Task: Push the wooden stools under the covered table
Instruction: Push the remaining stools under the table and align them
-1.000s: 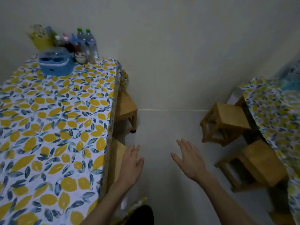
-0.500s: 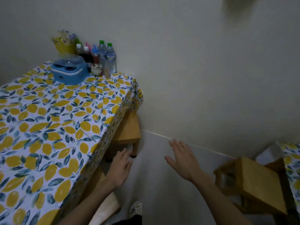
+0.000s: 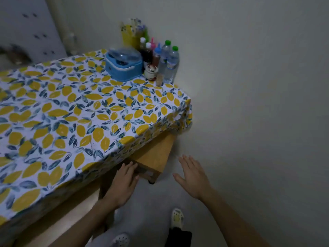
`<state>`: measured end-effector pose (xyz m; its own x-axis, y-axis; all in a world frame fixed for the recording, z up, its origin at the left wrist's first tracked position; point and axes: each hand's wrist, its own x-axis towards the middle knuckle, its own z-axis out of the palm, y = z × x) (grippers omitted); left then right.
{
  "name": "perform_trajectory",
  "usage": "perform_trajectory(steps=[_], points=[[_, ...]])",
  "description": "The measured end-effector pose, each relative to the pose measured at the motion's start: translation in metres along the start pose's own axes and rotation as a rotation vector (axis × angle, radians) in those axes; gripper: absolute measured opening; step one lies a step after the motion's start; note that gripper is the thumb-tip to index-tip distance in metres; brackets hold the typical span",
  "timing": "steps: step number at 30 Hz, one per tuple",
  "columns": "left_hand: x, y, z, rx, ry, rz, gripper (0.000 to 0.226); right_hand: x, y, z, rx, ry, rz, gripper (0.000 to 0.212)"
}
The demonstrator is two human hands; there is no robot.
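Note:
A table covered with a lemon-print cloth (image 3: 74, 111) fills the left of the view. A wooden stool (image 3: 156, 154) sticks out from under its far corner, next to the wall. A second, paler stool (image 3: 58, 221) shows under the near edge of the cloth. My left hand (image 3: 122, 184) is open, fingers spread, its fingertips at the near edge of the far stool. My right hand (image 3: 193, 177) is open and hovers to the right of that stool, touching nothing.
On the table's far corner stand a blue container (image 3: 124, 65), water bottles (image 3: 169, 63), sauce bottles and a small jar (image 3: 151, 72). A plain wall (image 3: 258, 86) runs close along the right. My feet in light shoes (image 3: 177, 218) stand on the floor below.
The view has turned left and moved closer to the table corner; the stools at the right have left the frame. Both hands have come nearer the far stool, the left now reaching its edge.

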<state>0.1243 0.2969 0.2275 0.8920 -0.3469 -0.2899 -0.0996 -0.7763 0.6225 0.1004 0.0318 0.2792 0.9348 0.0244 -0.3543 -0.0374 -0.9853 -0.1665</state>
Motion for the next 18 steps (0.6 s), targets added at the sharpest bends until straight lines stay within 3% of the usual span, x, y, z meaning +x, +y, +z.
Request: perform_trajectory(steps=[4, 7, 9, 11, 15, 18], points=[[0.037, 0.016, 0.040, 0.018, 0.018, -0.131, 0.059, 0.060, 0.051, 0.007, -0.067, -0.100, -0.190, 0.097], [0.066, 0.008, 0.063, 0.141, -0.003, -0.166, 0.085, 0.106, 0.081, 0.021, -0.097, -0.160, -0.312, 0.098], [0.085, -0.002, 0.075, 0.215, -0.014, -0.229, 0.087, 0.139, 0.095, 0.039, -0.105, -0.173, -0.365, 0.097], [0.105, -0.015, 0.091, 0.249, -0.042, -0.292, 0.080, 0.167, 0.102, 0.066, -0.074, -0.173, -0.399, 0.095], [0.148, -0.056, 0.137, 0.208, -0.055, -0.333, 0.112, 0.211, 0.102, 0.132, -0.022, -0.212, -0.426, 0.099], [0.183, -0.094, 0.178, 0.208, -0.061, -0.320, 0.114, 0.238, 0.097, 0.190, 0.007, -0.197, -0.416, 0.101]])
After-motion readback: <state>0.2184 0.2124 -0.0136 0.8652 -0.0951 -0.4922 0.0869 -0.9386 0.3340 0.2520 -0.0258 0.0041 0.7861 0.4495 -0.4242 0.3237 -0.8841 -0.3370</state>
